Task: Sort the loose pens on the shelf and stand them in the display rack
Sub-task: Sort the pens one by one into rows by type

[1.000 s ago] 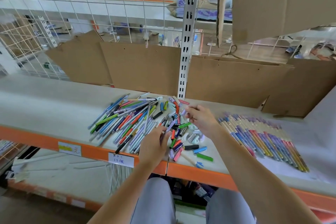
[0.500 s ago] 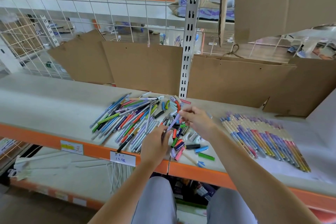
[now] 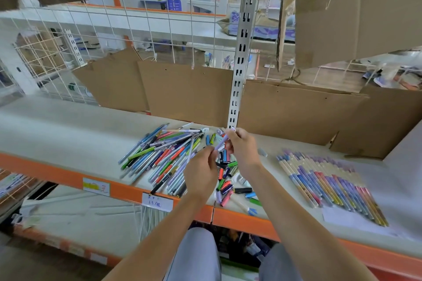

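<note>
A heap of loose coloured pens (image 3: 159, 155) lies on the pale shelf (image 3: 57, 130), left of centre. Short loose caps (image 3: 227, 186) in several colours are scattered just right of the heap, near the shelf's front edge. Above them, my left hand (image 3: 202, 170) and my right hand (image 3: 243, 147) together hold a lilac pen (image 3: 222, 141), which slants up to the right. My left hand pinches its lower end and my right hand grips its upper end. A neat row of pens (image 3: 331, 182) lies side by side at the right. No display rack is visible.
Brown cardboard sheets (image 3: 189, 91) stand along the back of the shelf, and a slotted metal upright (image 3: 239, 52) rises behind my hands. An orange rail (image 3: 68, 178) with paper price labels (image 3: 157, 202) edges the front. A white paper sheet (image 3: 342, 219) lies under the sorted row.
Both hands have risen from the pile and come together. The lilac pen is now lifted clear of the caps and held at both ends.
</note>
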